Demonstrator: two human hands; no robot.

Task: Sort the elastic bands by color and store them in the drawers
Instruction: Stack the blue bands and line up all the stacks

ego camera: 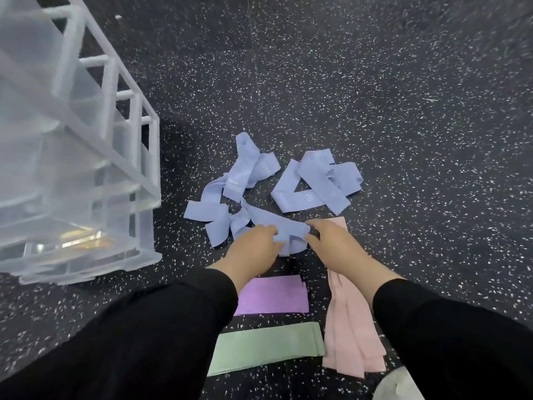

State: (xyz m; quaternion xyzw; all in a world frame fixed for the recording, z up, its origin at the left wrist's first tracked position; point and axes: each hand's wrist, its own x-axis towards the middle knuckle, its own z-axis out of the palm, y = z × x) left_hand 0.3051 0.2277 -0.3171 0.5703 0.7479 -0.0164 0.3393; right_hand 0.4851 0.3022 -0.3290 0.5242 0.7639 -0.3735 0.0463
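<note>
Both hands work one light blue flat elastic band [277,226] on the dark speckled rubber floor [403,111]. The left hand [253,243] has its fingers curled onto the band's near-left part; the right hand [331,241] pinches the band's right end, fingers bent round the fabric. The band arcs between them and its far-left end runs into the tangled heap of light blue bands [227,197], so it is prob. not free yet.

Step in hand, by the look of it: flatten/fold this blue band so it can join a stack. Three stacks lie sorted nearer the person: folded purple bands [274,295], folded green bands [265,347] and, to their right, a long pile of pink bands [352,327], whose far end sits under the right wrist.

To do it well:
- Pull the band clear of the heap w/ the left hand before folding; dragging it tangled would likely bring the neighbours along.
- Keep light tension btwn the hands so the fabric lies flat, no twist, then bring the ends together.
- Lift the right wrist a little; it hovers over or rests on the pink pile (cannot tell which) and could scuff it out of line.
- Start a blue stack apart from the other colours.

A second knot of light blue bands [317,183] waits further out, right of the first. The translucent plastic drawer unit in a white frame [86,168] stands to the left, well apart from the bands; whether a drawer is pulled out cannot be told for sure.
</note>
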